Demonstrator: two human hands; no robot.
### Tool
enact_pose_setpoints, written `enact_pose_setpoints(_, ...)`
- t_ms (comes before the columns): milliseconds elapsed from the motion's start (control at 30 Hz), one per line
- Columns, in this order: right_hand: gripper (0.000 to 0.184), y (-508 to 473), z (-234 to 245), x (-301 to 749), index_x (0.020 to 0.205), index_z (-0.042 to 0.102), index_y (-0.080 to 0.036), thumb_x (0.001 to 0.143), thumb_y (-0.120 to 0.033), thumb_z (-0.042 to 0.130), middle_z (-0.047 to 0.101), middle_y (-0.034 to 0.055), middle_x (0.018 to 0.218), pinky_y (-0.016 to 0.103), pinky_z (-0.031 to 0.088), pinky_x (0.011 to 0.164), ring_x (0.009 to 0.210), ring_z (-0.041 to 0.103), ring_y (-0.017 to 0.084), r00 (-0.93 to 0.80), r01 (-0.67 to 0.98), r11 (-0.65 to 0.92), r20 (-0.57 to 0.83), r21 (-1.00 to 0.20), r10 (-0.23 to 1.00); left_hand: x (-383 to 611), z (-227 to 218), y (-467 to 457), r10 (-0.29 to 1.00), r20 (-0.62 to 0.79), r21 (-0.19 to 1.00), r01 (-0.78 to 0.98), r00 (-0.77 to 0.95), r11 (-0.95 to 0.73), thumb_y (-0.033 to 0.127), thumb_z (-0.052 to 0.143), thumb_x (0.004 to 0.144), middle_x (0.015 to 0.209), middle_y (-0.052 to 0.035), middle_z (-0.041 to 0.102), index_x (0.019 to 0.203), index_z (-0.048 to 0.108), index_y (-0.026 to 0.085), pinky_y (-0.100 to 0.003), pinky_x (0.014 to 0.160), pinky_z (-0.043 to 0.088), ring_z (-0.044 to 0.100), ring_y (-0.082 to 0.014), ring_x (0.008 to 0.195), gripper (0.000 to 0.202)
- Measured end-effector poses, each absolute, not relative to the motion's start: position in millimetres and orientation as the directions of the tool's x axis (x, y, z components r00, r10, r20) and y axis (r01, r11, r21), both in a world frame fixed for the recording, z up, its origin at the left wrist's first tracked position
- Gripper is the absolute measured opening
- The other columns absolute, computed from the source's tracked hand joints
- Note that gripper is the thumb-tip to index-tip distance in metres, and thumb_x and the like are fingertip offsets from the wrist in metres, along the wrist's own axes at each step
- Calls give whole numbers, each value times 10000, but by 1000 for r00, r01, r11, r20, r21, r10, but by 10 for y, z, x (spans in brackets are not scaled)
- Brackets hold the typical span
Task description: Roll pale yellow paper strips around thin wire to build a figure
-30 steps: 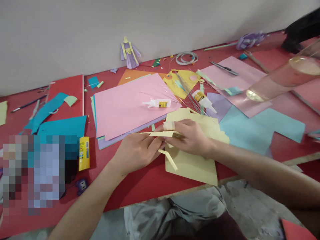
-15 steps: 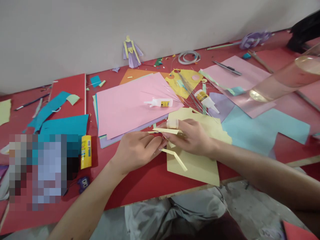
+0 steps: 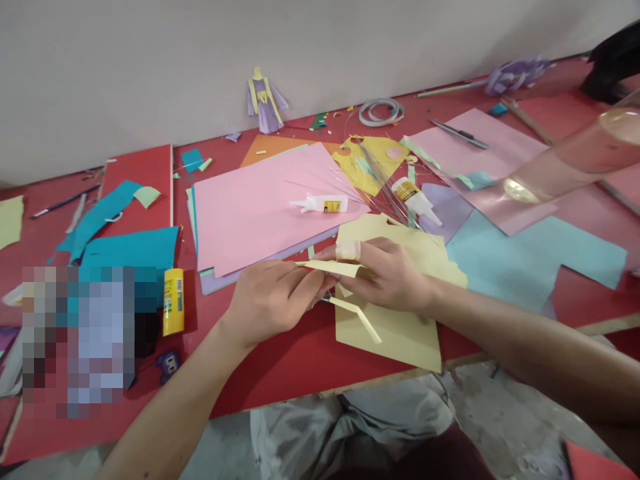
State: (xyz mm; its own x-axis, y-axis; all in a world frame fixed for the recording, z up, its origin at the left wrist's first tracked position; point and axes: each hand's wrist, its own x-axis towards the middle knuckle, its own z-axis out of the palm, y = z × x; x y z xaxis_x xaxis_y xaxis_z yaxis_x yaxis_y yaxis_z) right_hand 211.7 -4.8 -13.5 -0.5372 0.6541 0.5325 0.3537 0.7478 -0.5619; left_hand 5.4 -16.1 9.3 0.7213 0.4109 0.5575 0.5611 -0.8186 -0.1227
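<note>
My left hand [image 3: 277, 297] and my right hand [image 3: 393, 277] meet over the front of the table. Both are closed on a pale yellow paper piece [image 3: 334, 268] stretched between them. Their fingertips are partly hidden, and a white wrap [image 3: 349, 251] circles one right finger. Below the fingers sticks out a bent, pale yellow paper strip [image 3: 359, 313]; what supports its inner end is hard to see. Under my right hand lies a torn-edged pale yellow sheet [image 3: 395, 343]. A small white glue bottle [image 3: 327, 203] rests just beyond, on pink paper [image 3: 250, 220].
A yellow glue stick [image 3: 173, 303] stands left of my left forearm. Another glue bottle [image 3: 415, 199] lies near thin wires. At the back are a paper doll [image 3: 265, 107], a coiled grey strip [image 3: 381, 112] and a craft knife [image 3: 460, 133]. A clear cup [image 3: 575, 157] is at right.
The bent strip has shifted slightly right and down. The paper between my hands has tilted to show more of its face. The whole view has moved a little.
</note>
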Motion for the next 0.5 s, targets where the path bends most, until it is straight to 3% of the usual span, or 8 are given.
enact_pose_setpoints(500,190,-42,-162,2115,1066,593,-194,879,-196,559,716,16,774,213,487,586,629,649,120,-510,378,752,556,-540,656,53,89,-163,425,551,-107,566,718,-817,235,566,926,546,32,566,713,557,164,-274,508,341,524,-115,521,225)
